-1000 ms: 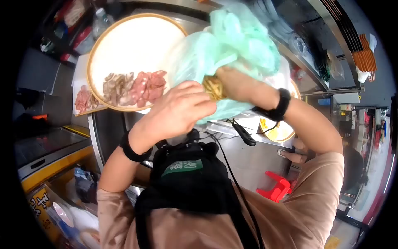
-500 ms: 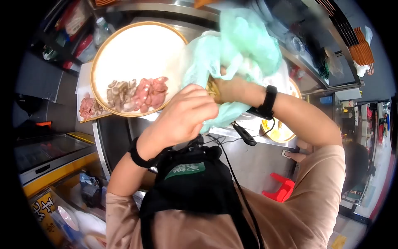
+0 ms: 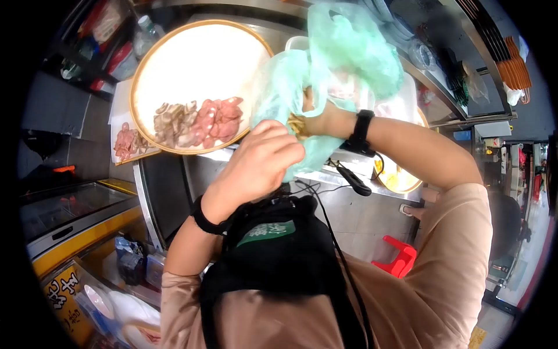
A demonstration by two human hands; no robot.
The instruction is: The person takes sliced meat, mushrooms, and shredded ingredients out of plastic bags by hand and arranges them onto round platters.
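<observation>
A thin green plastic bag [image 3: 334,49] is bunched up in front of me, its far part puffed out. My left hand [image 3: 258,158] is closed on the near edge of the bag. My right hand [image 3: 326,120] reaches into the bag opening, its fingers partly hidden by the plastic. Yellowish-brown food strips [image 3: 296,124] show at that hand's palm, between my two hands. Left of the bag, a round tray with a wooden rim [image 3: 132,96] holds greyish-brown meat slices [image 3: 175,124] and pink meat slices [image 3: 218,121] along its near side.
Behind the bag and right hand are clear plastic containers [image 3: 401,93]. Another round tray [image 3: 401,185] with yellow pieces sits at the right. A board with meat [image 3: 129,141] lies left of the big tray. A red stool [image 3: 398,256] stands on the floor. A black cable [image 3: 322,209] hangs before me.
The view has shifted slightly, with the tray appearing higher. My right hand has moved a little within the bag, and more of the containers behind shows. My left hand keeps its grip.
</observation>
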